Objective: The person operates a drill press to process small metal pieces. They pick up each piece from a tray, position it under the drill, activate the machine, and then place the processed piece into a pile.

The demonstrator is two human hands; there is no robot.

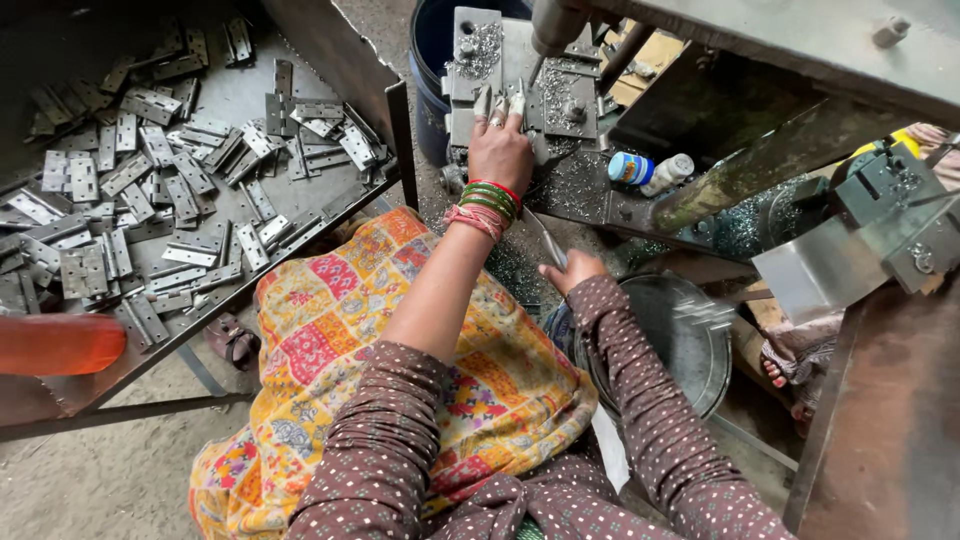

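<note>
My left hand (500,150), with red and green bangles at the wrist, reaches forward onto a steel jig plate (560,100) strewn with metal shavings. Its fingers press a small metal hinge piece (517,101) flat right under the drill chuck and bit (553,28). My right hand (572,270) sits lower, near my lap, closed around a thin metal lever rod (545,238) that slants up toward the machine. A patterned yellow cloth (400,350) covers my lap.
A metal tray (395,130) on the left holds several loose hinges (150,170). A blue bucket (432,50) stands behind the jig, a small bottle (650,170) lies on the machine bed, and a steel bowl (690,345) sits at right. Another person's foot (785,365) shows beyond it.
</note>
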